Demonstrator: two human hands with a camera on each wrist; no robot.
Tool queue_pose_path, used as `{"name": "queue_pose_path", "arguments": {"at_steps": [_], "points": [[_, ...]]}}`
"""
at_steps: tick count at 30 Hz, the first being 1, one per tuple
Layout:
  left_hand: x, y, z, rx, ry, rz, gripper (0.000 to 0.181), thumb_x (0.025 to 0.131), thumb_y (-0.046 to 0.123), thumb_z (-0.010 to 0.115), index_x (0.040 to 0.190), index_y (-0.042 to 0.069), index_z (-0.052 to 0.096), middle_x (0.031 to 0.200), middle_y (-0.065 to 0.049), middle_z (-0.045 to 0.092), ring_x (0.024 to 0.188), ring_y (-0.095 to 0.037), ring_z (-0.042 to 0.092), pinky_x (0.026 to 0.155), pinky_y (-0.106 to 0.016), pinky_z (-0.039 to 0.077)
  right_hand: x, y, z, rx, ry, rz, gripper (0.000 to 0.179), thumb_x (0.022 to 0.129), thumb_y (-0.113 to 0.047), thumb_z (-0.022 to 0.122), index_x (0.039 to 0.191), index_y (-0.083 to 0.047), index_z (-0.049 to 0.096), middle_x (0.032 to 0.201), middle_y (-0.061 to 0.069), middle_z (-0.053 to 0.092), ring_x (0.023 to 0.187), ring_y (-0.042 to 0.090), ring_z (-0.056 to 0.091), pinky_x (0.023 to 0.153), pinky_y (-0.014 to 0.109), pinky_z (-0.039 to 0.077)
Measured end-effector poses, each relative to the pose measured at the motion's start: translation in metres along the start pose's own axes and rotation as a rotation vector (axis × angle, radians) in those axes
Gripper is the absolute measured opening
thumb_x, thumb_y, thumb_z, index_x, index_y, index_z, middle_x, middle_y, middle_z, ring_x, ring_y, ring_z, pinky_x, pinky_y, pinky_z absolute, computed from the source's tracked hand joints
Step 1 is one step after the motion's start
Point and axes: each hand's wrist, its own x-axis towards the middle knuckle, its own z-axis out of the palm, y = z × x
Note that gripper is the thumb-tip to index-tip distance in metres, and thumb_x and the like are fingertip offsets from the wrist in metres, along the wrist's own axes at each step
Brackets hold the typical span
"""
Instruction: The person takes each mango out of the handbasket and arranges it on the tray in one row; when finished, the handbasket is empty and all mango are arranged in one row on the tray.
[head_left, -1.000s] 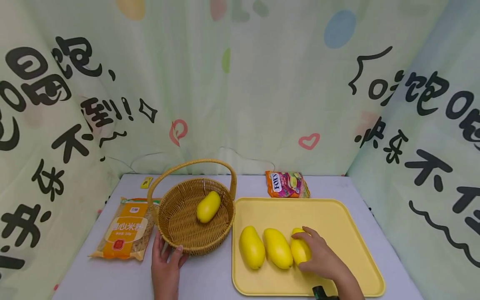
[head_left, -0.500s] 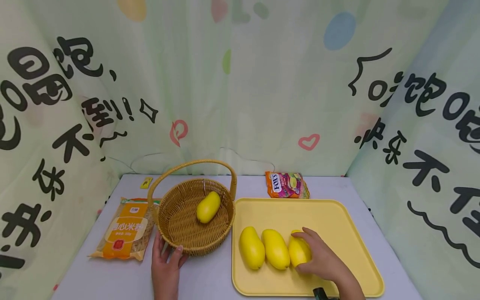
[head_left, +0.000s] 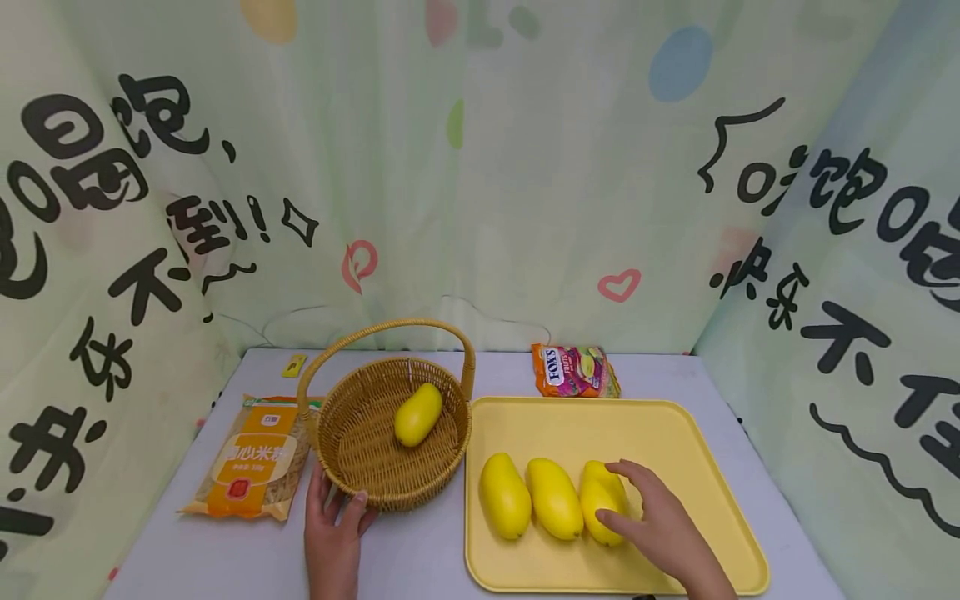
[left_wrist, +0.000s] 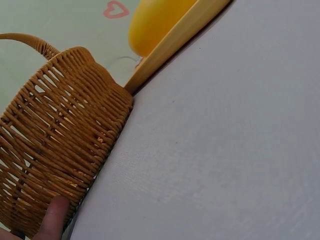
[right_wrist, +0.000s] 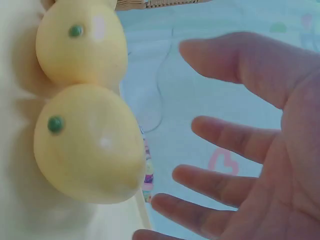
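Observation:
Three yellow mangoes lie side by side on a yellow tray (head_left: 555, 421): a left mango (head_left: 506, 497), a middle mango (head_left: 555, 498) and a right mango (head_left: 600, 492). My right hand (head_left: 663, 521) is spread beside the right mango; the right wrist view shows the fingers apart with nothing between them, near a mango (right_wrist: 90, 145) with a green stem spot. My left hand (head_left: 333, 533) rests against the front-left of a wicker basket (head_left: 360, 450), its straight thumb (left_wrist: 54, 217) touching the outer wall. One more mango (head_left: 418, 414) lies inside the basket.
An orange bag of dry food (head_left: 251, 458) lies left of the basket. Behind the tray is a Fox's candy bag (head_left: 576, 372), and a small yellow packet (head_left: 294, 365) lies at the back left. The basket's tall handle (head_left: 390, 325) arches over it. Printed curtains (head_left: 510, 208) enclose the table.
My right hand has let go of the right mango and drawn back to the right, its fingers opening away from it. The left hand and basket have stayed in place.

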Motion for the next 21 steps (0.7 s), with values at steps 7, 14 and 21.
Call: {"name": "queue_pose_path", "arguments": {"at_steps": [7, 14, 21], "points": [[0.001, -0.002, 0.0, 0.0, 0.003, 0.006, 0.095, 0.104, 0.01, 0.064, 0.17, 0.042, 0.003, 0.18, -0.004, 0.005, 0.157, -0.038, 0.032, 0.097, -0.036, 0.065, -0.017, -0.01, 0.006, 0.114, 0.144, 0.073, 0.062, 0.096, -0.035, 0.079, 0.148, -0.008, 0.056, 0.154, 0.017, 0.055, 0.138, 0.041, 0.055, 0.104, 0.047, 0.061], [0.0, -0.002, 0.001, -0.007, 0.008, 0.008, 0.095, 0.104, 0.008, 0.063, 0.17, 0.044, 0.004, 0.179, -0.004, 0.005, 0.157, -0.038, 0.032, 0.096, -0.036, 0.065, -0.024, -0.038, 0.017, 0.198, 0.108, 0.152, 0.049, 0.094, -0.031, 0.081, 0.137, -0.013, 0.066, 0.135, 0.007, 0.068, 0.104, 0.015, 0.065, 0.074, 0.021, 0.057], [-0.001, -0.001, 0.002, 0.002, 0.023, 0.004, 0.095, 0.105, 0.007, 0.061, 0.17, 0.044, 0.002, 0.18, -0.005, 0.004, 0.158, -0.039, 0.031, 0.095, -0.034, 0.065, -0.013, -0.07, 0.032, 0.258, 0.034, -0.05, 0.036, 0.093, -0.029, 0.082, 0.126, -0.019, 0.071, 0.126, 0.005, 0.072, 0.092, 0.006, 0.064, 0.072, 0.021, 0.058]]}}
